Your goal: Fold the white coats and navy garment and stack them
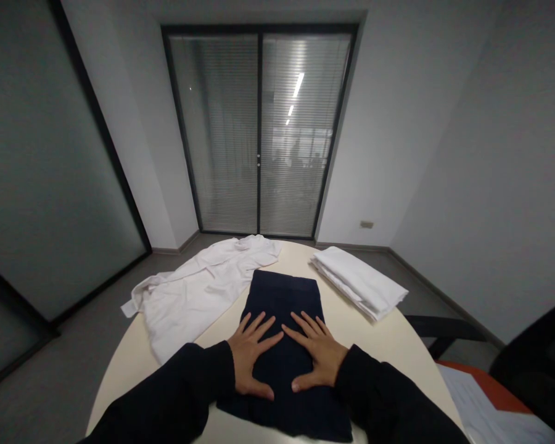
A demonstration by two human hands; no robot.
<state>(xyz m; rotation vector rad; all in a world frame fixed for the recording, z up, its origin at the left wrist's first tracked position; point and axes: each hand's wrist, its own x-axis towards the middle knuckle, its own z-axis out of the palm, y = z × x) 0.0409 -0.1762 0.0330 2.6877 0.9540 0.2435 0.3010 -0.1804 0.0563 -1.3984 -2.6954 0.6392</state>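
My left hand (251,359) and right hand (320,354) lie palms down, fingers spread wide, gripping nothing, on the dark cloth (287,293) directly before me; the spread probably presses it flat and evenly. It sits mid-table, likely so both arms reach alike. Leftward, the white shirt (198,290) comes close to its far corner, leaving little room, and overhangs the rim. Rightward, a wider strip of table (340,320) parts it from the white bundle (358,280), whose corner also overhangs.
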